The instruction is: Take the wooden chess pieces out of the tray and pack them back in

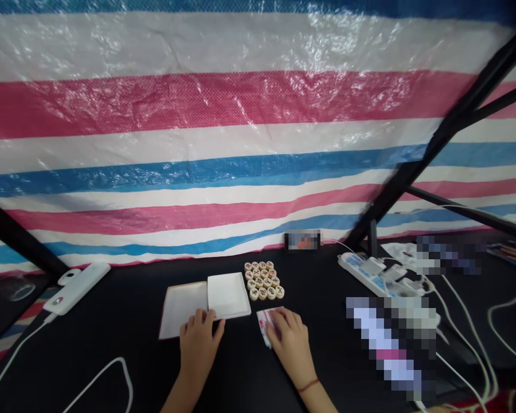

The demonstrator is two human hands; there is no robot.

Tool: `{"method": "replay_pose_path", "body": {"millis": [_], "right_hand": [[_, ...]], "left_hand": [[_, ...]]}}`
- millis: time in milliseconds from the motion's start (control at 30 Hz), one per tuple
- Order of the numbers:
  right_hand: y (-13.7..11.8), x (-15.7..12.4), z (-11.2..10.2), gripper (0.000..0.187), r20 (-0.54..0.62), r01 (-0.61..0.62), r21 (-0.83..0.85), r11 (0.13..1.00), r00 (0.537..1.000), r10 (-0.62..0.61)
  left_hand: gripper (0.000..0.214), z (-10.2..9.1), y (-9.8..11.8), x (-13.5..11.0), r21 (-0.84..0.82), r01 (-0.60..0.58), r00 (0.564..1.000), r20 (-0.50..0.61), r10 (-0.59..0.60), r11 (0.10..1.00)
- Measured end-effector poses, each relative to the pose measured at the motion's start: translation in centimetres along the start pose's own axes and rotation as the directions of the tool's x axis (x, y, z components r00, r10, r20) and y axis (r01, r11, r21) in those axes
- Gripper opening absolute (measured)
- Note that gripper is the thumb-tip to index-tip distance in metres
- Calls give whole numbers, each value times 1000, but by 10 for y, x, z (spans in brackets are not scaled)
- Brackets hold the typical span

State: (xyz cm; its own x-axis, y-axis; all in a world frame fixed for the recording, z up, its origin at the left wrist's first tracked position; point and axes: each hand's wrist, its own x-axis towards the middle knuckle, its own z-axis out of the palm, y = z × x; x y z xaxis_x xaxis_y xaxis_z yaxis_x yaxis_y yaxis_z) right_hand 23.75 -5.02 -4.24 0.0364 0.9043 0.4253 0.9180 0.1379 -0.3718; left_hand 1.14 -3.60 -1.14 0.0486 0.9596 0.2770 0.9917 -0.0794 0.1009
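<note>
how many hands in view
2. The left hand is on the edge of a white square box; the right hand is on a red-marked white card beside it. None look hidden.

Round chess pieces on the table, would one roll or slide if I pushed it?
The round Chinese chess pieces lie flat on the black table, so one would probably slide rather than roll. On edge, it might roll. Packed this closely, a pushed piece would likely nudge its neighbours.

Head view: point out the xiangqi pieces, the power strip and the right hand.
Xiangqi pieces (264, 281): head view, on a disc's top face, mid-cluster.
Power strip (353, 267): head view, on its white casing.
Right hand (291, 338): head view, on the back of the hand.
</note>
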Motion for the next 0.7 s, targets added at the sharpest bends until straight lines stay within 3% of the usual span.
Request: {"method": "replay_pose_path", "body": {"millis": [200,300,367,433,500,600,700], "right_hand": [[4,4,5,21,-66,5,36,999,998,-3],[-2,5,-3,20,-127,21,74,997,992,-12],[-12,6,-9,18,-145,61,129,990,989,-42],[-27,6,-13,18,-88,127,211,969,990,-110],[-42,6,-11,19,46,192,282,940,976,-213],[-61,8,1,14,237,276,290,916,907,-348],[-67,11,13,11,303,322,254,912,869,-392]], "left_hand": [[23,-1,2,4,9,24,999,-31,-24,1000],[23,-2,1,6,14,26,1000,-14,-26,1000],[21,-4,1,5,18,27,997,-68,-25,999],[22,-5,0,1,4,14,985,-174,-13,1000],[19,-4,-2,-7,-54,-83,969,-239,68,995],[26,1,-6,-19,-204,-364,927,-178,331,909],[26,8,-9,-24,-273,-436,900,-108,423,858]]}}
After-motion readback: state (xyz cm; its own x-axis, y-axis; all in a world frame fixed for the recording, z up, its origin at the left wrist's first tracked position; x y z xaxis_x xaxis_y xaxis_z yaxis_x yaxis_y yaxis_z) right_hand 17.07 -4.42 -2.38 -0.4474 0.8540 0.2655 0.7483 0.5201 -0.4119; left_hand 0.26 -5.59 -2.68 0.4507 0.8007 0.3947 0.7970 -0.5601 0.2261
